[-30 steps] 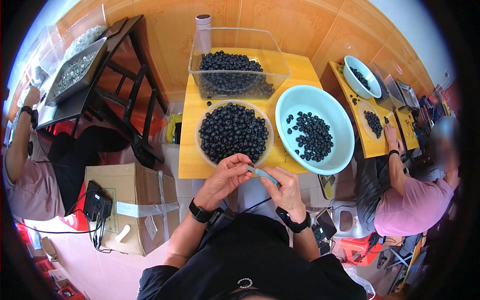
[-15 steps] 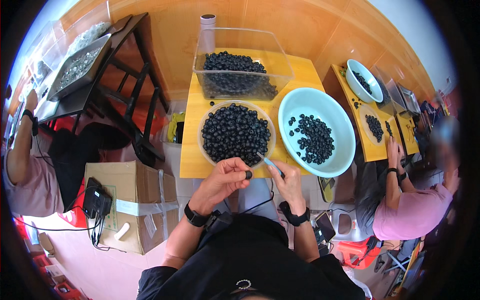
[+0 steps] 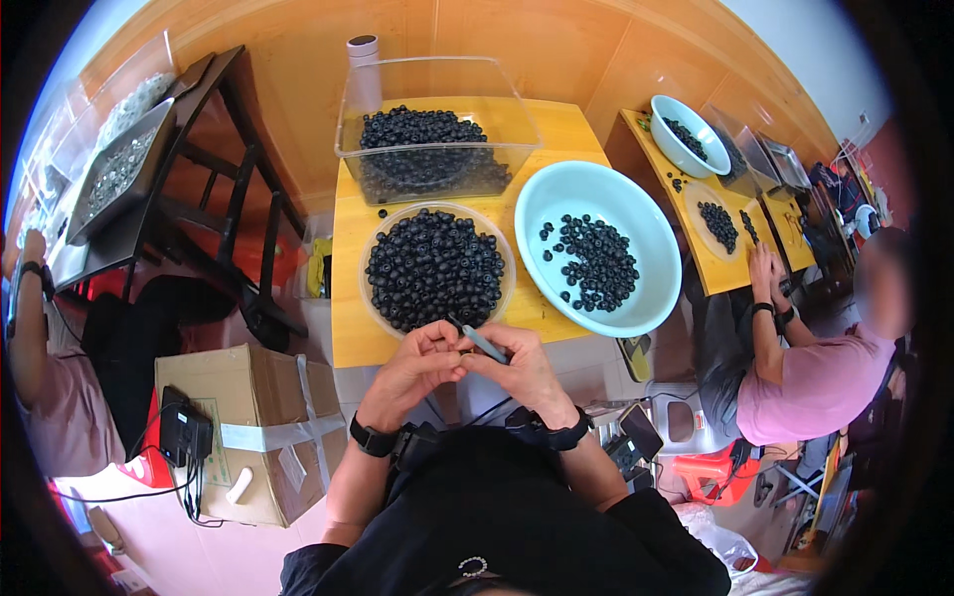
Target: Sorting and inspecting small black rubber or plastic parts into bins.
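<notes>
My left hand (image 3: 417,366) is closed in a pinch at the near rim of a round clear tub (image 3: 510,260). A dark bit shows at its fingertips, most of it covered by the fingers; it was seen as a black bead in the earlier view. My right hand (image 3: 524,372) grips a slim tool with a grey-blue handle (image 3: 484,343), held slantwise with its dark end toward the tub. The fingertips of both hands meet. Heaped in the tub are black round beads (image 3: 434,266), many with a hole.
Behind the tub stands a clear rectangular bin (image 3: 437,171) of black beads, beside a pink flask (image 3: 365,74). A light-blue basin (image 3: 651,288) with more beads is to the right. A taped carton (image 3: 238,397) sits at left. Co-workers in pink sit on both sides.
My hands have come together and the right hand has moved left, bringing the tool to the left fingertips. The bead, plainly visible before, is now mostly covered. The whole view has shifted slightly.
</notes>
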The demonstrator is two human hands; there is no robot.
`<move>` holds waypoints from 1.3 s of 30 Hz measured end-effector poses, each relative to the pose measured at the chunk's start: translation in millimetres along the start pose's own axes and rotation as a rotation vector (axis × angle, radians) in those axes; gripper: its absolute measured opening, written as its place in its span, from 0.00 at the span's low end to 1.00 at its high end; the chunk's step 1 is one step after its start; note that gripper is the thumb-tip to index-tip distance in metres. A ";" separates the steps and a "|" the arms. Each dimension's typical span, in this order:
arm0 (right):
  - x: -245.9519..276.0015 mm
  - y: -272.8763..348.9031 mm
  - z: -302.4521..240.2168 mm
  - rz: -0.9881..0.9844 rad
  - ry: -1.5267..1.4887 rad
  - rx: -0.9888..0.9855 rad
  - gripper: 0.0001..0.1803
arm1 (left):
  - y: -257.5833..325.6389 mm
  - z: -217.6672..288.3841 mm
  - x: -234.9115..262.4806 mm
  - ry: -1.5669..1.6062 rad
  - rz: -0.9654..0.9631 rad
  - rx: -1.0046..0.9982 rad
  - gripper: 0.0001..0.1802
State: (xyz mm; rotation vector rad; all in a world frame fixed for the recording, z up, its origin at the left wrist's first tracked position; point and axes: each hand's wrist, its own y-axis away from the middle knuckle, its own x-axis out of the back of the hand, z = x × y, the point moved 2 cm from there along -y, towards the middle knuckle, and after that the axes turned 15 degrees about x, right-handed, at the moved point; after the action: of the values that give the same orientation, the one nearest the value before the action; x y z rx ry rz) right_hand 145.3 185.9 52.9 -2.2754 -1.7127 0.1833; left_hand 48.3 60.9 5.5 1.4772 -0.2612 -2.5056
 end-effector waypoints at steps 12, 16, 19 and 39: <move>1.1 13.4 6.8 -0.005 -0.006 -0.069 0.11 | -1.2 -8.8 3.6 0.035 -0.014 0.058 0.10; 29.7 10.2 -6.3 0.151 0.324 0.020 0.12 | -1.6 -4.6 10.1 -0.222 0.278 0.004 0.10; 80.5 2.4 -11.1 0.404 0.617 0.160 0.13 | -1.6 0.7 24.1 -0.303 0.439 -0.117 0.07; 59.2 13.5 -2.0 0.342 0.721 0.199 0.09 | -49.0 3.3 1.4 -1.436 0.940 -0.536 0.10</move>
State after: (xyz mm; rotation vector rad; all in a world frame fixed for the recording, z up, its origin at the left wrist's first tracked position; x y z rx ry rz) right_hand 175.2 238.7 54.9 -2.0957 -0.9004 -0.3456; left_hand 39.8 107.7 -7.0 -0.6889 -0.3199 -2.0020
